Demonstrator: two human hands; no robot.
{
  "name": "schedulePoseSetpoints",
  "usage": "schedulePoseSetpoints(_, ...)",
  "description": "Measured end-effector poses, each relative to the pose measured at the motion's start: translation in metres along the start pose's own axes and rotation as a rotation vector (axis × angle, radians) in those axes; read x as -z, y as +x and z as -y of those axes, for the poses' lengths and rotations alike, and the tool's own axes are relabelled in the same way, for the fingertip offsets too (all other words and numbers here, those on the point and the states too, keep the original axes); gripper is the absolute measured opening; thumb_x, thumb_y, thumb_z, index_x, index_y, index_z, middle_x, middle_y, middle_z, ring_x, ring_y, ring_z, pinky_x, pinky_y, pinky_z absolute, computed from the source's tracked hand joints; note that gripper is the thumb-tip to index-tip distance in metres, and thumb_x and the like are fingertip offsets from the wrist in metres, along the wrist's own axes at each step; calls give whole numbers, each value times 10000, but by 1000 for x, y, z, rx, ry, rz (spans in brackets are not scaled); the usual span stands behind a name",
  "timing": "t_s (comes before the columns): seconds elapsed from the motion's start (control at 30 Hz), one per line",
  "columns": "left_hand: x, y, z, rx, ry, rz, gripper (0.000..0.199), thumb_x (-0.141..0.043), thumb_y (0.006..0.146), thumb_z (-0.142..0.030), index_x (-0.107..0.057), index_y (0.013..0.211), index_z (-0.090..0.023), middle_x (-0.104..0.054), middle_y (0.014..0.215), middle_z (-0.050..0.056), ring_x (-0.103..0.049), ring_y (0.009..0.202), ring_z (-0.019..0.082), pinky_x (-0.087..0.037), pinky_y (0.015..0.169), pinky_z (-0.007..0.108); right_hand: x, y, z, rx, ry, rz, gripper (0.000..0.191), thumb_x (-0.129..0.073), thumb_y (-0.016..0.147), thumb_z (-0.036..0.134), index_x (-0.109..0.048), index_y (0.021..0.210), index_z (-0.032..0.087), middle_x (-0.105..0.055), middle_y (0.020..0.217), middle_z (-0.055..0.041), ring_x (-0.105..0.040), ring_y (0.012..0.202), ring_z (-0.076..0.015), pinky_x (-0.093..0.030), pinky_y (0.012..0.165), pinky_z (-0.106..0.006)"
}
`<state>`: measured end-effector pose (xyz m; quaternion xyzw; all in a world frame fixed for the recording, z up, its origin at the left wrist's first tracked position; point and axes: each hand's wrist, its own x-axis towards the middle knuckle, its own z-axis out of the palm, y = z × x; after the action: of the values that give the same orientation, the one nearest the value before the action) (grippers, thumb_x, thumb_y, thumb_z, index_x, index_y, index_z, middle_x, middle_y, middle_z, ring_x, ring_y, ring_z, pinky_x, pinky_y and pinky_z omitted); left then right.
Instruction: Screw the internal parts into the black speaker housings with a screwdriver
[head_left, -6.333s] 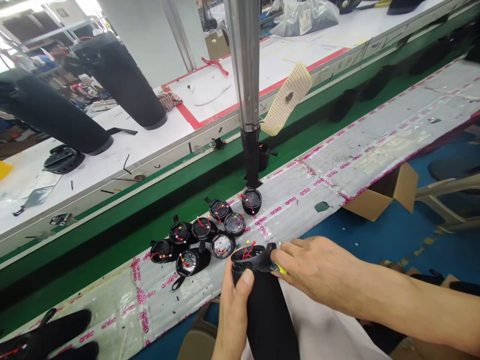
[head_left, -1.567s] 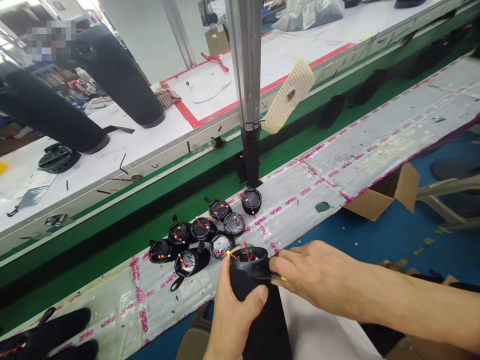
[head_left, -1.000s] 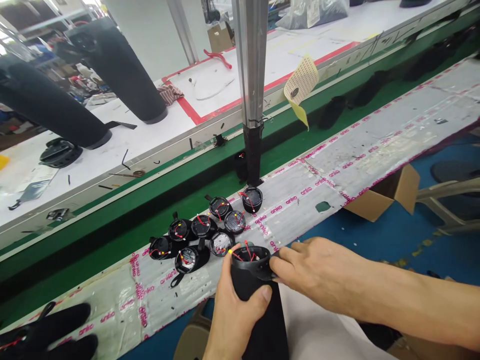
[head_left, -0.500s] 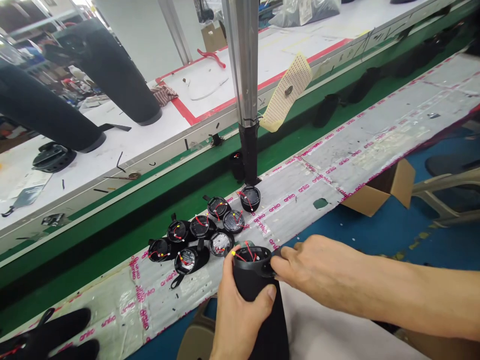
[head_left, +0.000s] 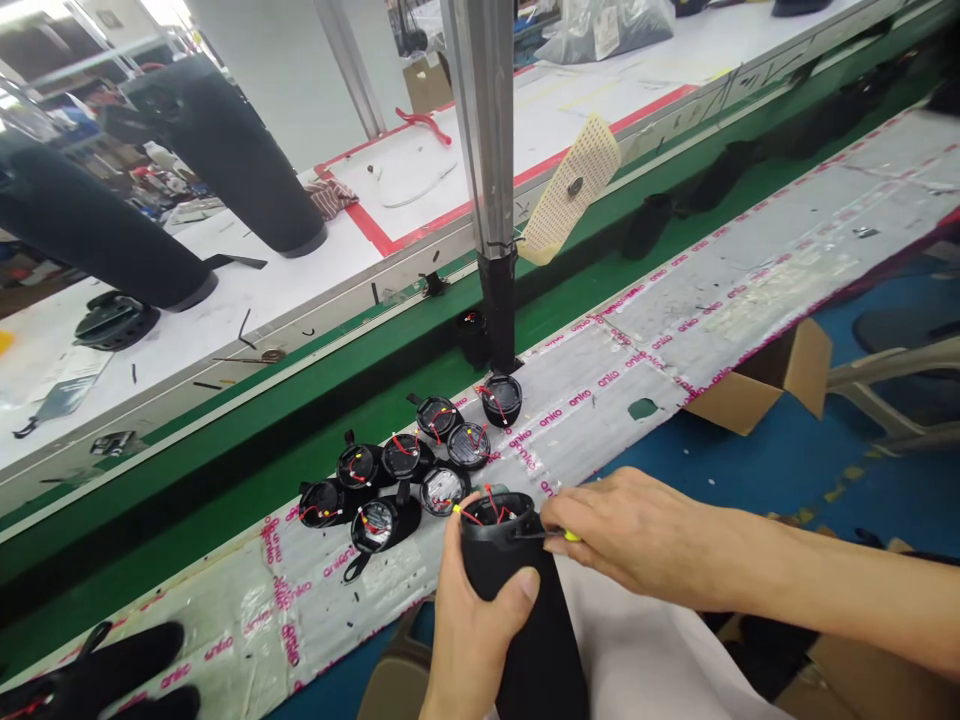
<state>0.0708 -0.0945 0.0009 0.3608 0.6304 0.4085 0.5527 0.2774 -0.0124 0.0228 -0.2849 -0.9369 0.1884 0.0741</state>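
Note:
My left hand (head_left: 480, 620) is wrapped round a black cylinder (head_left: 536, 620), whose open top shows red wires and a yellow connector. At the cylinder's right rim, my right hand (head_left: 615, 530) is closed on a small tool with a yellow part (head_left: 572, 536); its thin dark tip reaches the rim. Just beyond the cylinder, several black cylinders stand together, among them one with a light, shiny inside (head_left: 442, 488). Red wires show in their tops.
A plastic-covered shelf (head_left: 660, 330) runs diagonally across the view. A metal post (head_left: 491, 140) rises behind the cylinders. Two tall black cylinders stand on the white bench (head_left: 330, 275) at left. An open carton (head_left: 757, 390) lies below the shelf at right.
The held cylinder's top has shifted slightly left. The yellow part of the tool now shows under my right hand, and its tip is visible at the rim.

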Motion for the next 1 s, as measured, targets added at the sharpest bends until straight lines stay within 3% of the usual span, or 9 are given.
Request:
schedulePoseSetpoints(0.2, -4, -1, -8, 1, 129, -40, 788, -778, 720, -471, -478, 1407, -230, -646, 1350, 93, -586, 1249, 334, -378, 1097, 447, -4, 1, 3, 99, -121, 11, 138, -484, 1058, 269, -503, 938, 204, -611, 761, 4, -579, 609, -166, -194, 494, -334)
schedulePoseSetpoints(0.63, -7, 0, -15, 22, 158, -55, 767, -747, 716, -420, -467, 1397, -206, -689, 1263, 92, -627, 1161, 315, -430, 1022, 436, -6, 5, -5, 164, -174, 34, 110, -528, 1026, 232, -494, 926, 205, -591, 756, -1, -533, 607, -164, -182, 498, -333)
schedulePoseSetpoints(0.7, -10, 0, -19, 25, 166, -75, 743, -743, 708, -402, -483, 1374, -199, -701, 1229, 83, -636, 1137, 301, -448, 1003, 423, -3, 5, -5, 190, -198, 41, 82, -547, 982, 170, -497, 931, 211, -595, 771, -3, -529, 613, -168, -169, 488, -336)
schedulePoseSetpoints(0.8, -15, -1, -24, 33, 200, -114, 739, -736, 695, -382, -487, 1364, -192, -702, 1234, 86, -632, 1150, 297, -461, 990, 412, 3, 4, -1, 196, -238, 106, 226, -597, 804, 52, -511, 930, 219, -590, 763, -1, -514, 592, -175, -135, 466, -348)
schedulePoseSetpoints(0.9, -19, -1, -27, 62, 251, -159, 741, -726, 681, -357, -491, 1365, -195, -698, 1256, 96, -621, 1178, 313, -454, 994, 429, 6, 2, 4, 164, -284, 153, 326, -620, 651, 40, -523, 905, 219, -566, 706, 3, -480, 532, -181, -109, 446, -363)
schedulePoseSetpoints(1.0, -21, -1, -28, 93, 294, -177, 749, -710, 685, -355, -476, 1379, -199, -702, 1240, 103, -634, 1144, 320, -452, 981, 456, 1, 0, 7, 145, -307, 136, 335, -626, 616, 52, -537, 893, 219, -550, 691, 6, -431, 484, -171, -108, 440, -365)
